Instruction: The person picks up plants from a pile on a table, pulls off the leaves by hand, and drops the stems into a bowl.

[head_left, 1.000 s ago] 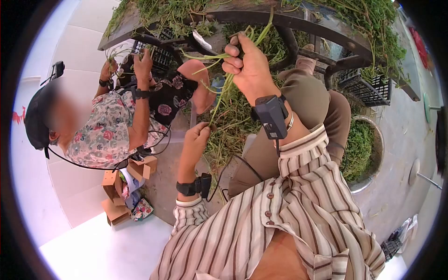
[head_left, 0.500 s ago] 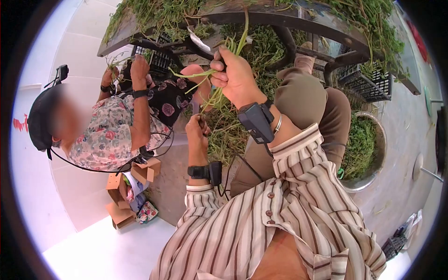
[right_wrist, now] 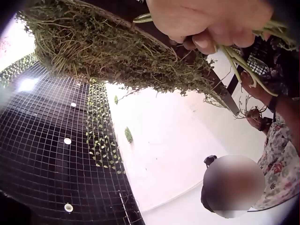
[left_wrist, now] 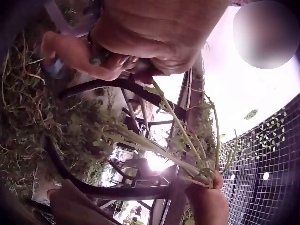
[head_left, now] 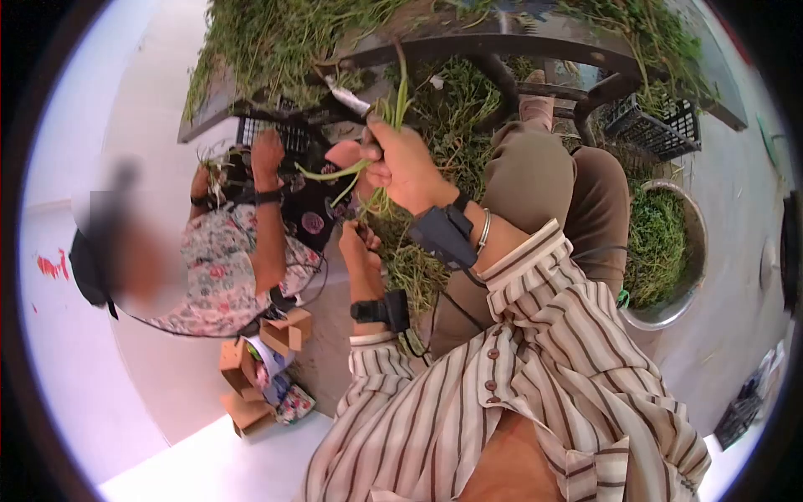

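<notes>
In the head view the right hand [head_left: 406,167] grips a bunch of green stems [head_left: 401,100] that pokes out above and to the left of the fist. Just below it, the left hand [head_left: 361,247] has curled fingers at the hanging end of the bunch. The left wrist view shows the left hand [left_wrist: 154,37] large at the top, a stem [left_wrist: 176,119] running from its fingertips to the bunch in the right hand [left_wrist: 208,204]. Pale stems [right_wrist: 243,68] stick out under the right hand [right_wrist: 211,23] in the right wrist view.
A table edge [head_left: 468,42] heaped with greens [head_left: 276,50] spans the top. Greens lie on the floor under it. A metal basin [head_left: 698,243] of greens and a black crate [head_left: 657,125] stand right; another person [head_left: 226,276] sits left, near cardboard boxes [head_left: 242,368].
The right hand has come down and left with the bunch, closer to the left hand. The head view has shifted, so the seated person and boxes appear farther right and lower.
</notes>
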A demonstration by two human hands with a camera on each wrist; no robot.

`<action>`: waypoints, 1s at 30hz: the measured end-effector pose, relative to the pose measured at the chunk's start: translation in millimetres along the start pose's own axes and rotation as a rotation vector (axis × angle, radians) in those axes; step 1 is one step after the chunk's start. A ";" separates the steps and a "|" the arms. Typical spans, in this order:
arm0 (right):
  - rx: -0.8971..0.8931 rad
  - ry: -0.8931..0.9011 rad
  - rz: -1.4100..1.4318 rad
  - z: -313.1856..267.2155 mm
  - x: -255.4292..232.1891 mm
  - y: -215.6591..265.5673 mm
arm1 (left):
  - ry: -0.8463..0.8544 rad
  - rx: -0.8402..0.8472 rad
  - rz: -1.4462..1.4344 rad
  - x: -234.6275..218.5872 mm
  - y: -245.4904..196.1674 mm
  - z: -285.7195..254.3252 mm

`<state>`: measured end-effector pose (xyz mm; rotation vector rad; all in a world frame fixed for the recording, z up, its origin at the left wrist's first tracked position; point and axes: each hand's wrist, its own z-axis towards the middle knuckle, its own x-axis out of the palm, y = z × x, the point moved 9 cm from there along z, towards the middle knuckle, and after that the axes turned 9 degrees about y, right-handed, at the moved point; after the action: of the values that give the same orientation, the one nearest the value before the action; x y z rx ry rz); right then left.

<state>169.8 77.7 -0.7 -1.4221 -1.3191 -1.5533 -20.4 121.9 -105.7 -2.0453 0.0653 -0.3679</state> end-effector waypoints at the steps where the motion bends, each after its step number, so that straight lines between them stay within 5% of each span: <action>1: 0.006 0.009 -0.003 1.1 0.2 -1.6 | -0.053 -0.019 0.033 -2.4 -0.1 -1.5; 3: -0.007 -0.017 -0.024 1.0 1.6 2.4 | -0.093 -0.037 0.080 -2.5 1.9 -1.7; 6: 0.005 0.019 -0.025 1.6 5.5 1.8 | -0.032 0.181 0.361 5.6 -16.9 -2.6; 12: 0.020 0.027 -0.025 4.8 7.9 -0.2 | 0.004 0.099 0.214 10.9 -14.8 -8.0; 13: 0.022 0.026 -0.029 5.2 9.5 8.9 | 0.003 0.097 0.209 -15.1 -0.4 -1.8; 15: -0.113 0.075 0.031 6.3 22.2 52.6 | 0.254 0.595 0.838 -55.1 0.5 -3.8; 17: -0.187 0.135 0.049 8.1 25.7 78.9 | -0.183 -0.169 -0.058 -134.0 50.4 7.1; 21: -0.076 0.144 0.139 10.9 25.6 56.2 | -0.210 -0.045 -0.085 -73.5 18.7 -20.4; 30: -0.055 0.083 0.136 9.4 19.5 50.0 | 0.085 0.229 0.178 37.8 -56.2 -33.6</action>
<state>215.1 75.4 29.5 -1.4339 -1.1149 -1.5515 -0.2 113.0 -33.4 -1.7822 0.2452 -0.3349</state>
